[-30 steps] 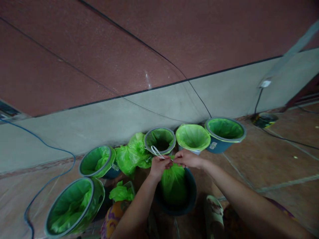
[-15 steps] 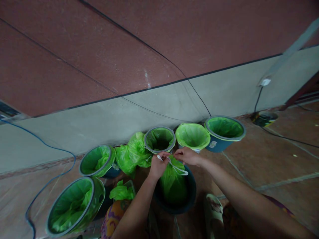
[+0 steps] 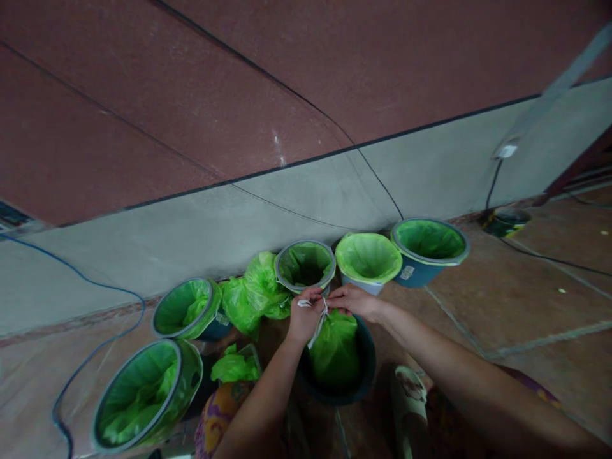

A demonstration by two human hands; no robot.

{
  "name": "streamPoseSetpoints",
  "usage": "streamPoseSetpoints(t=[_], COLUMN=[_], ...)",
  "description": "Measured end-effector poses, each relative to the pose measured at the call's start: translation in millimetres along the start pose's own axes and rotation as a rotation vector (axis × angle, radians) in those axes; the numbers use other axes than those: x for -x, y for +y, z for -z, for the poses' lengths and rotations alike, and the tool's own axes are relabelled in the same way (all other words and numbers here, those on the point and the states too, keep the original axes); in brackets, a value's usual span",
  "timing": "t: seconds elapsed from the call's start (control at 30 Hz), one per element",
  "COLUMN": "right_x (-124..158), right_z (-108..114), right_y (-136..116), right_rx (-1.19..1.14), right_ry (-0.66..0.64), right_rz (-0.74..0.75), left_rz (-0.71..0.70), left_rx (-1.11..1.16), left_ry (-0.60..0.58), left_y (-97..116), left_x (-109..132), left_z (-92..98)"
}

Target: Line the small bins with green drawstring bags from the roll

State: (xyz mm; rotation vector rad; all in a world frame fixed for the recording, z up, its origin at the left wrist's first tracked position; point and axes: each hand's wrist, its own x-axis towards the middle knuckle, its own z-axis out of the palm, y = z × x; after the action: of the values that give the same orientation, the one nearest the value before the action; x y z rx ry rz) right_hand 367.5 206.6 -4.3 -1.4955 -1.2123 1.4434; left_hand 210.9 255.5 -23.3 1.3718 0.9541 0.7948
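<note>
Along a grey-and-maroon wall, lined buckets stand on the tiled floor [image 3: 502, 299]; left hand [image 3: 305, 313] and right hand [image 3: 352, 299] pinch a white drawstring [image 3: 319, 319] (both closed) atop the green bag [image 3: 337, 347].

— What stands along the wall [image 3: 287, 210]?

— A row of lined bins: a blue bucket with a green liner [image 3: 429, 248] at the far right, a pale bin with a light green liner [image 3: 368, 260] just beside it, then a grey-rimmed bin [image 3: 306, 266].

— And farther left?

— A bunched green bag [image 3: 255, 294], then a bin tilted toward the camera [image 3: 186, 309], and a bigger lined bin [image 3: 143, 395] nearest, lower left.

— Anything on the floor?

— A blue cable [image 3: 90, 354] loops across the left side, a black cable [image 3: 540, 257] runs right, and a patterned slipper [image 3: 412, 408] lies on the tiles.
</note>
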Motion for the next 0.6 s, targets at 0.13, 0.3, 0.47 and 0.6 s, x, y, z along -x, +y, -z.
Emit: streamPoseSetpoints(t=[0.13, 0.3, 0.47, 0.6], right_x=[-2, -8, -12, -12], right_z=[2, -1, -1, 3], right_y=[0, 3, 17, 22], right_rx=[0.078, 0.528, 0.862, 0.926], right_ry=[0.032, 0.079, 0.301, 0.224], right_rz=[-0.002, 0.127, 0.051, -0.06], left_rz=[0.076, -0.003, -0.121, -0.029], left_rx=[0.047, -0.228, -0.675, -0.908], left_ry=[-0.092, -0.083, -0.086, -0.14], left_y=[-2, -11, -21, -19], left_x=[-3, -4, -3, -4], left_z=[5.1, 8.6, 14.1, 19.7])
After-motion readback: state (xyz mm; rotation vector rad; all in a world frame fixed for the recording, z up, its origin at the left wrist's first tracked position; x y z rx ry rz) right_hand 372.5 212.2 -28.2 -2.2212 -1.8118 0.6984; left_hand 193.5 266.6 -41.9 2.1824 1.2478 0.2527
